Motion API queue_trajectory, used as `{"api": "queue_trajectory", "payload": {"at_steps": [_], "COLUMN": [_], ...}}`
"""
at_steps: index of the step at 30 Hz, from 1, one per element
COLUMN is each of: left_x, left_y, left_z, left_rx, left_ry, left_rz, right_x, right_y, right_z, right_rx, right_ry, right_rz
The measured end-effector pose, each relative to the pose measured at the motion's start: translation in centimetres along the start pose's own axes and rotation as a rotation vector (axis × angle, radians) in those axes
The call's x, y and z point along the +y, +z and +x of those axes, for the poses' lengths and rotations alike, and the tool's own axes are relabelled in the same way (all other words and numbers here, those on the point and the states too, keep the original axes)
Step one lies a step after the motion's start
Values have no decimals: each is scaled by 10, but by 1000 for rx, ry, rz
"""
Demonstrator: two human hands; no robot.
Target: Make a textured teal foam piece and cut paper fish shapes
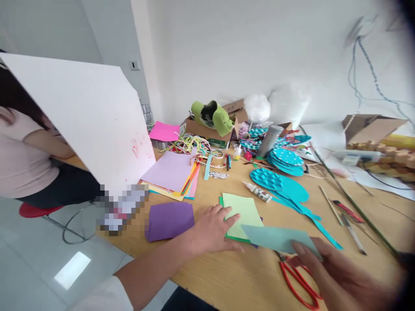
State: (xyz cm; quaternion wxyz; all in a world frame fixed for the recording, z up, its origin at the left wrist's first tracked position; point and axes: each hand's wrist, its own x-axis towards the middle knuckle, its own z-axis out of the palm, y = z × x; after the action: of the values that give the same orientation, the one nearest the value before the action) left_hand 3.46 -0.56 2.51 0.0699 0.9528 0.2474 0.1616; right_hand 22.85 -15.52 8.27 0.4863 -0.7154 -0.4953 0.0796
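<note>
Paper stack (244, 207) on table (240, 276) — glue bottle (259, 192) behind, scissors (302, 281) right.

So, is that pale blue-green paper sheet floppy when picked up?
Probably fairly stiff: gripped at one end by the right hand, the pale blue-green paper sheet juts out nearly straight. Likely light, as it looks thin.

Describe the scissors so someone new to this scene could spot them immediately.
Start at the wooden table. Toward its near side, the right hand holds a pale teal sheet. The scissors lie beside that hand, partly hidden by it, set apart from the straight red tool by looped red handles.
</note>
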Motion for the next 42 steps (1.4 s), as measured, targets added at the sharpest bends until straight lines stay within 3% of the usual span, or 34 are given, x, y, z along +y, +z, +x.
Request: {"api": "queue_trajectory", "payload": {"at_steps": [3, 5, 7, 10, 13, 19, 25, 30, 42], "left_x": [-26, -56, -90, -134, -154, -151, -152, -155, -162], "left_y": [-25, -42, -54, -60, -55, -49, -44, -46, -54], "left_z": [-1, -3, -6, -9, -8, 6, 30, 45, 54], "left_rx": [74, 106, 54, 27, -20, -116, -179, -232, -290], "left_ry": [-96, -222, -390, -503, -565, -641, -714, -718, -688], "left_rz": [-1, 69, 194, 259, 296, 328, 320, 319, 331], "right_x": [-21, -33, -40, -45, -48, -52, -51, -53, -46], "right_y": [23, 43, 66, 100, 128, 164, 186, 191, 191], "right_z": [35, 54, 70, 92, 112, 137, 150, 158, 157], "right_rx": [-105, -172, -249, -312, -319, -390, -372, -374, -356], "right_ry": [79, 96, 114, 109, 100, 84, 54, 48, 57], "right_rz": [118, 187, 250, 324, 374, 415, 409, 415, 406]}}
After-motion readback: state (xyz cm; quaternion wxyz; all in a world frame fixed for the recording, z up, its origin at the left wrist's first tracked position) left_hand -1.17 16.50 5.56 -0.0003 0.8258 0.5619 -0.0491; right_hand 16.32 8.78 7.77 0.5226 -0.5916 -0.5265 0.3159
